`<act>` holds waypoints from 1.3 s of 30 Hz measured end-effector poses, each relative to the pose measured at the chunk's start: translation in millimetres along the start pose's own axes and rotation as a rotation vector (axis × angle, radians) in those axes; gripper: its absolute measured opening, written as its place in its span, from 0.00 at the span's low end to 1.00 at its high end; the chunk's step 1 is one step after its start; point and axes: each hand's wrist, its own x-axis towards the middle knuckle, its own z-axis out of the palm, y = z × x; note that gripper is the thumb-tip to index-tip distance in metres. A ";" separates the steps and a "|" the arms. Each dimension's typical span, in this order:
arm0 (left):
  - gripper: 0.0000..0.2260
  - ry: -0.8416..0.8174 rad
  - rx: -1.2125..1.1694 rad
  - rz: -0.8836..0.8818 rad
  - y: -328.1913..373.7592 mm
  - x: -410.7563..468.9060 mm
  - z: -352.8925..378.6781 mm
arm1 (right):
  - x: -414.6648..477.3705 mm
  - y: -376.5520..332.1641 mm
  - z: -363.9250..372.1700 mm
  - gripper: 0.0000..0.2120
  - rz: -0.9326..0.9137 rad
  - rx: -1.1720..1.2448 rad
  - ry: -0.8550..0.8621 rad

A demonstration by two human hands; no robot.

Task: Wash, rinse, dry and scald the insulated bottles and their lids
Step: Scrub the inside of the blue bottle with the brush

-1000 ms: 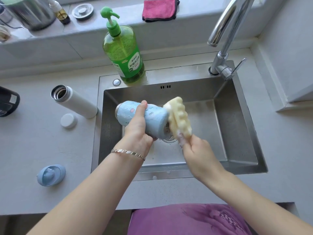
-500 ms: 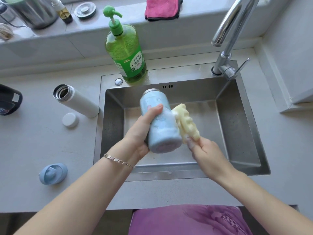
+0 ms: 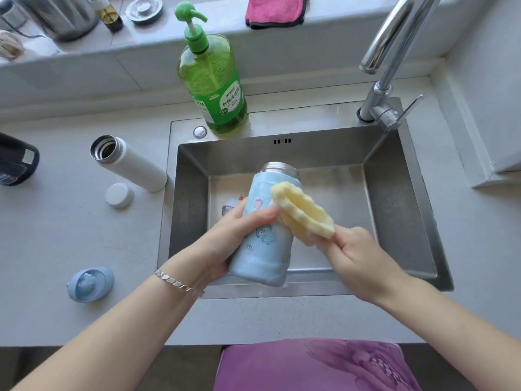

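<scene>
The left hand (image 3: 234, 238) grips the pale blue insulated bottle (image 3: 262, 249) over the sink (image 3: 394, 193), near its front edge. The fingers wrap round the bottle's left side and the thumb lies across the printed front. The bottle is tilted, with its steel mouth pointing away toward the sink's back wall and its base toward the person. A second ago it lay almost level with the mouth to the left; half a second ago it was already turned mouth-away, and it now leans a little to the right.

The right hand (image 3: 358, 258) pinches the lower end of the yellow wavy sponge (image 3: 303, 213) between thumb and curled fingers. The sponge rests against the bottle's upper right side, just below the steel neck. It was on the base a second ago and lower on the right flank half a second ago, so it has climbed toward the mouth.

On the worktop (image 3: 70, 235) left of the sink, the white bottle (image 3: 132, 165) stands open, with its white lid (image 3: 119, 195) just beside it. The blue lid (image 3: 90, 283) lies nearer the worktop's front edge, well apart from both. None of these has shifted on the worktop. The green detergent bottle (image 3: 214, 88) stands at the sink's back left corner, and the tap (image 3: 392, 52) rises from the back right corner.
</scene>
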 end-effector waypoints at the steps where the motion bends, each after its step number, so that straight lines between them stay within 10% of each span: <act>1: 0.25 0.018 0.032 0.015 -2.1 0.7 2.9 | 4.3 -0.1 -1.2 0.11 0.015 0.008 0.004; 17: 0.37 0.310 0.841 0.181 -10.1 -10.9 13.9 | 13.5 -19.5 -18.0 0.14 -0.010 -0.296 -0.005; 39: 0.39 0.476 1.341 0.433 -15.6 -14.3 7.5 | 19.0 -32.9 -32.0 0.14 0.044 -0.508 -0.083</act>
